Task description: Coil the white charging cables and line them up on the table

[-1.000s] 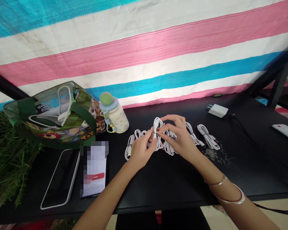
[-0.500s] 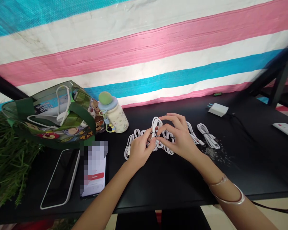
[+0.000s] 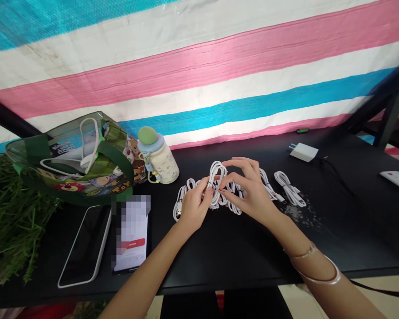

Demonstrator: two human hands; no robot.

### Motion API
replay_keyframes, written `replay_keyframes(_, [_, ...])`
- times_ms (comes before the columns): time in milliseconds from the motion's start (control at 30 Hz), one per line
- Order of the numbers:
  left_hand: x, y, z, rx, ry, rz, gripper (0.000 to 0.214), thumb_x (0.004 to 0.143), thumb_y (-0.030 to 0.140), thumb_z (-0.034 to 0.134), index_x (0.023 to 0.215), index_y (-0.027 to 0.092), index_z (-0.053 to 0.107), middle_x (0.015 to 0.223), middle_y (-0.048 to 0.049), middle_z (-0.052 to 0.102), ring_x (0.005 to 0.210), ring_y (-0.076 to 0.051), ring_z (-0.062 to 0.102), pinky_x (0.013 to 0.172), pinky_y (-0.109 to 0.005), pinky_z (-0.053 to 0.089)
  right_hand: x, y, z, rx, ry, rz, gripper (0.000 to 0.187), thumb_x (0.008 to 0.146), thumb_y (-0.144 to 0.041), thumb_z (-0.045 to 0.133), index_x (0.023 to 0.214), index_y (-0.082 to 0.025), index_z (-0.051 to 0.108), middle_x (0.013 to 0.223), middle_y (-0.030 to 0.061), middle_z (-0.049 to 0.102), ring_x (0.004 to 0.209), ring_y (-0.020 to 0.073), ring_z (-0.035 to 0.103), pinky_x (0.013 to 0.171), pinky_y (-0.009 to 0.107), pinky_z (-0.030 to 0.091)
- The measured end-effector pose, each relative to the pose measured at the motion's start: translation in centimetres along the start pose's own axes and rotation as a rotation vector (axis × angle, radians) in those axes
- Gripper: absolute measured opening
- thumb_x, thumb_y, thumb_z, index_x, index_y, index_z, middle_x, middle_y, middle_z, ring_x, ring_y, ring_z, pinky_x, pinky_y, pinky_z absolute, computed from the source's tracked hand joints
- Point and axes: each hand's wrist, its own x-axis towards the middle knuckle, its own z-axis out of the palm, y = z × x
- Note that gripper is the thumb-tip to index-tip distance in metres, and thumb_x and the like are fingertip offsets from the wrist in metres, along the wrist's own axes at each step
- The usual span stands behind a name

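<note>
Coiled in a bundle, a white charging cable point(image 3: 217, 170) stands upright above the black table. My left hand point(image 3: 194, 204) is closed on it, thumb in front and fingers behind. A thin black tie point(image 3: 210, 184) circles the middle of the coil. My right hand point(image 3: 251, 190) is at the coil's right side, its thumb and a fingertip pinching a loose dark end of the tie. More tied white cables lie behind and beside my hands, partly hidden: one cable bundle point(image 3: 180, 201) at the left, another cable bundle point(image 3: 290, 189) farther right.
At the left stand a clear green bag point(image 3: 76, 186), a bottle with a green-topped lid point(image 3: 164, 166) and a green plant point(image 3: 16, 230). Two phones lie nearer, a white-edged phone point(image 3: 86, 246) and a lit phone point(image 3: 133, 239). A white charger point(image 3: 304, 152) and a white remote point(image 3: 397, 182) are at the right.
The coil has turned slightly between my hands. My right thumb and finger have drawn a little away from it with the tie's end. The view has shifted slightly.
</note>
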Motion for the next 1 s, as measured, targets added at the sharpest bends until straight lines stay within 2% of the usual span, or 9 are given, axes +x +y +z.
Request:
replay_keyframes(133, [0.2, 0.0, 0.1, -0.145, 0.014, -0.038, 0.037, 0.088, 0.026, 0.034, 0.109, 0.018, 0.064, 0.059, 0.0025, 0.056, 0.054, -0.012, 0.049, 0.057, -0.022, 0.040, 0.0, -0.3, 0.0, 0.022, 0.075, -0.008, 0.017, 0.089, -0.030, 0.053, 0.074, -0.028, 0.062, 0.113, 0.0066, 0.061, 0.114, 0.0300, 0.049, 0.093, 0.052, 0.041])
replay_keyframes(267, [0.4, 0.0, 0.2, -0.294, 0.031, -0.060, 0.036, 0.088, 0.033, 0.037, 0.103, 0.016, 0.064, 0.057, 0.0028, 0.052, 0.052, -0.012, 0.049, 0.054, -0.021, 0.042, 0.0, -0.4, 0.0, 0.095, 0.130, 0.003, 0.016, 0.090, -0.030, 0.051, 0.078, -0.026, 0.060, 0.111, 0.0081, 0.061, 0.108, 0.0273, 0.053, 0.090, 0.048, 0.044])
replay_keyframes(400, [0.2, 0.3, 0.2, -0.392, 0.031, -0.076, 0.039, 0.089, 0.042, 0.038, 0.100, 0.014, 0.063, 0.053, 0.0032, 0.048, 0.049, -0.011, 0.047, 0.052, -0.022, 0.043, 0.1, -0.2, 0.2, 0.202, 0.165, 0.131, 0.015, 0.090, -0.032, 0.051, 0.079, -0.025, 0.058, 0.103, 0.0081, 0.062, 0.101, 0.0253, 0.056, 0.087, 0.045, 0.046])
replay_keyframes(567, [0.0, 0.6, 0.1, -0.392, 0.039, -0.066, 0.045, 0.087, 0.051, 0.040, 0.097, 0.014, 0.063, 0.052, 0.0036, 0.044, 0.049, -0.011, 0.045, 0.051, -0.022, 0.043, 0.0, 0.4, 1.1, 0.490, 0.169, 0.307, 0.016, 0.088, -0.038, 0.053, 0.080, -0.024, 0.056, 0.093, 0.0064, 0.063, 0.095, 0.0225, 0.059, 0.086, 0.042, 0.047])
replay_keyframes(733, [0.1, 0.4, 0.2, -0.371, 0.035, -0.030, 0.043, 0.086, 0.049, 0.043, 0.097, 0.014, 0.065, 0.054, 0.0035, 0.047, 0.049, -0.010, 0.046, 0.052, -0.022, 0.042, -0.1, 1.0, 1.7, 0.674, 0.117, 0.465, 0.018, 0.083, -0.041, 0.058, 0.080, -0.023, 0.058, 0.087, 0.0040, 0.063, 0.090, 0.0208, 0.059, 0.085, 0.040, 0.046])
replay_keyframes(1000, [0.0, 0.0, 0.6, -0.405, -0.089, -0.018, 0.045, 0.087, 0.044, 0.043, 0.115, 0.014, 0.062, 0.059, 0.0031, 0.048, 0.048, -0.010, 0.044, 0.052, -0.023, 0.040, 0.6, 1.1, 1.2, 0.881, 0.190, 0.633, 0.022, 0.068, -0.041, 0.071, 0.070, -0.023, 0.060, 0.073, -0.0014, 0.057, 0.071, 0.0149, 0.053, 0.072, 0.032, 0.045])
